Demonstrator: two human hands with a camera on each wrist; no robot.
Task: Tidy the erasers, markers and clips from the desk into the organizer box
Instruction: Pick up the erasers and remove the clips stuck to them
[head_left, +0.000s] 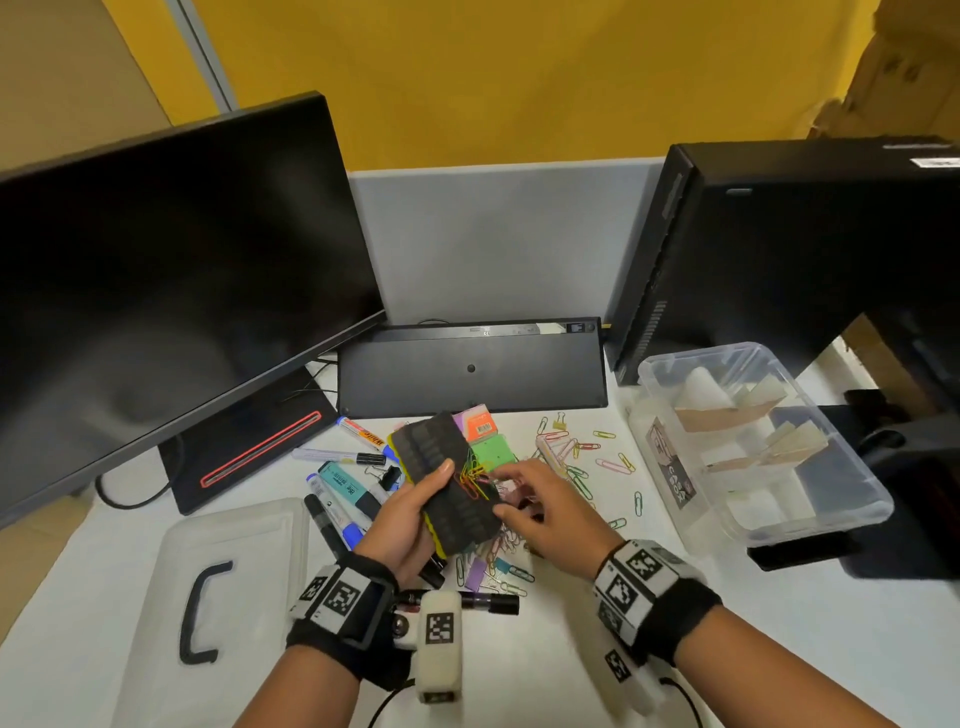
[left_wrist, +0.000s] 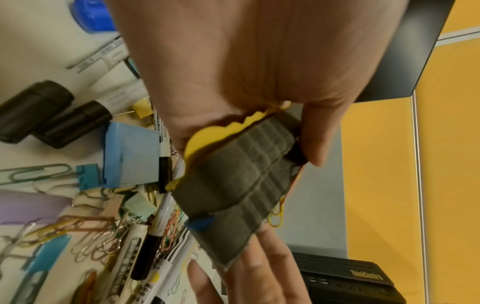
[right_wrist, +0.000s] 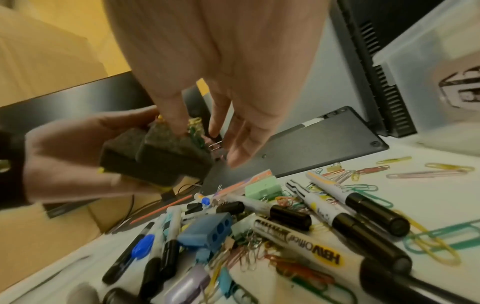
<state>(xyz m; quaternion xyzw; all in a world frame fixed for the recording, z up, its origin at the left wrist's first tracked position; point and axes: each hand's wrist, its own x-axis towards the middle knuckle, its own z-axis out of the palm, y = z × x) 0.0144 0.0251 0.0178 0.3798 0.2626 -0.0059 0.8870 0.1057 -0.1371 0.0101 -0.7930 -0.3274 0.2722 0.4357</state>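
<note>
The left hand (head_left: 410, 525) holds two whiteboard erasers (head_left: 447, 480) stacked side by side, felt faces up, above the middle of the bench (head_left: 571, 649); its grip is clamped on them, thumb over the top and fingers beneath. A tangle of coloured paper clips (head_left: 472, 478) clings to the felt. The right hand (head_left: 545, 512) reaches in from the right, its fingers (right_wrist: 174, 115) loosely extended and touching the felt at the tangle. I cannot tell whether they have pinched a clip or only rest there.

The risk, as I judge it, lies in that tangle. The clips look hooked into one another, so pulling at one could drag the bunch off and scatter it over the pile below. Pulling hard could also twist the pair of erasers in the left hand's grip, since only thumb pressure holds them together. Carrying them over uncleaned would drop clips into whichever compartment takes erasers.

The organizer box (head_left: 810, 514) stands well apart at the right, open, with card dividers inside; its lid (head_left: 171, 561) lies at the near left.

Counts: two erasers in hand; roughly eight or nine markers (head_left: 337, 499) in the heap below and left of the hands; several small coloured blocks, perhaps five; paper and binder clips too many and too overlapped to count exactly.
</note>
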